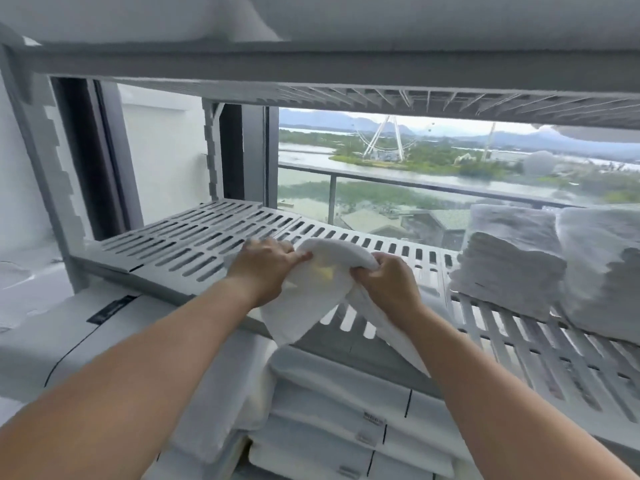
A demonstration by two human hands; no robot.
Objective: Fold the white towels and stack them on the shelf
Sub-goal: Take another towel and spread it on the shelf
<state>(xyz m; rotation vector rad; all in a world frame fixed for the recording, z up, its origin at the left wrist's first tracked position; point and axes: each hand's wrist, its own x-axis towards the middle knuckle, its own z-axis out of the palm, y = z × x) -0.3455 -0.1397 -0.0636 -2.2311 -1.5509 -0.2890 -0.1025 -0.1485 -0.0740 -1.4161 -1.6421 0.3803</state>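
Currently my left hand (265,268) and right hand (388,282) both pinch the soft white terry towel (311,296) over the grey slotted plastic shelf (194,244), probably aligning its fold.

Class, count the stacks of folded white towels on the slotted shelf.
2: one stack of folded white towels at the slotted grey shelf's right end, another beside it, cut off by the frame.

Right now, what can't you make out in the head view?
- White towel: fold state unclear; left hand and right hand bunch it.
- Right towel stack: cut by frame edge.
- Label on lower folded linens: text too small.
- Upper shelf: contents cropped.
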